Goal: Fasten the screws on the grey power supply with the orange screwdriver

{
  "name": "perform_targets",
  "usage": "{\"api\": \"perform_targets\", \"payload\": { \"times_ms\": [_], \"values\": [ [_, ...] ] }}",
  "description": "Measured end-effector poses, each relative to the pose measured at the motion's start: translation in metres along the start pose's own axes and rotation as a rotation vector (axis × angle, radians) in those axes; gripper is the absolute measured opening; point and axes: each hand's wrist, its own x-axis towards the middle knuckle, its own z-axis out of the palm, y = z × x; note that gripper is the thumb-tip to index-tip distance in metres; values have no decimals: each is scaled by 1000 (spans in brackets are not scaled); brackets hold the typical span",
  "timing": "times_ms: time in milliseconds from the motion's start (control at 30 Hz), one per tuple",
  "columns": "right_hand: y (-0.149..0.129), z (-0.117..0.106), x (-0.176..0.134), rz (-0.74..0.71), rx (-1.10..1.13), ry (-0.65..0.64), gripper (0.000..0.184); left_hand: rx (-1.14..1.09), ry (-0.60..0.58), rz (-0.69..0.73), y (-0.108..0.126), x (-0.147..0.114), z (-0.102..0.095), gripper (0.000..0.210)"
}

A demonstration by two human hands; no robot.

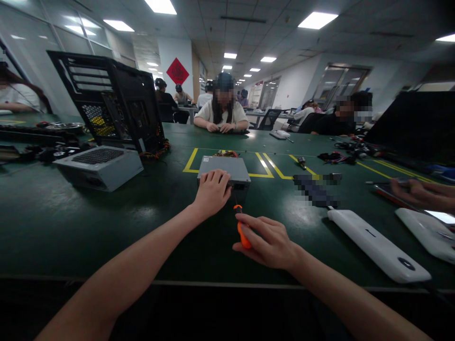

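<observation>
The metal box (230, 166) sits under the loosely spread fingers of the left hand (213, 190); the right hand (266, 239) grips a screwdriver (243, 235). Casing looks closed; screw work seems unfinished.

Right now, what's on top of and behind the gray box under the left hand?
On the gray box are the left hand and, near its far left corner, a pale label. Colored wires show behind. Its far side and whatever the hand covers are hidden.
</observation>
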Motion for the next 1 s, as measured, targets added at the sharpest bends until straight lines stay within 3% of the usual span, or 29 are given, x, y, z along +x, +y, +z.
{"api": "perform_targets", "payload": {
  "times_ms": [100, 267, 467, 600, 733, 833, 1000],
  "values": [
    [0, 1, -1, 57, 31, -4, 25, -9, 1, -2, 0, 0, 0, 28],
    [-1, -1, 1, -1, -16, -81, 25, -22, -2, -2, 0, 0, -1, 28],
    [2, 1, 0, 85, -52, 32, 20, -1, -1, -3, 0, 0, 0, 28],
    [1, 4, 0, 101, -56, -23, 13, 1, -6, 1, -1, 0, 0, 28],
    [-3, 6, 0, 113, -91, -53, 20, 0, -9, 0, -1, 1, 0, 27],
    [-1, 6, -3, 178, -191, 14, 16, 2, -6, -2, 0, 0, 0, 27],
    [4, 2, -2, 128, -193, 72, 12, -16, -6, -7, 0, 0, 0, 28]
  ]
}}
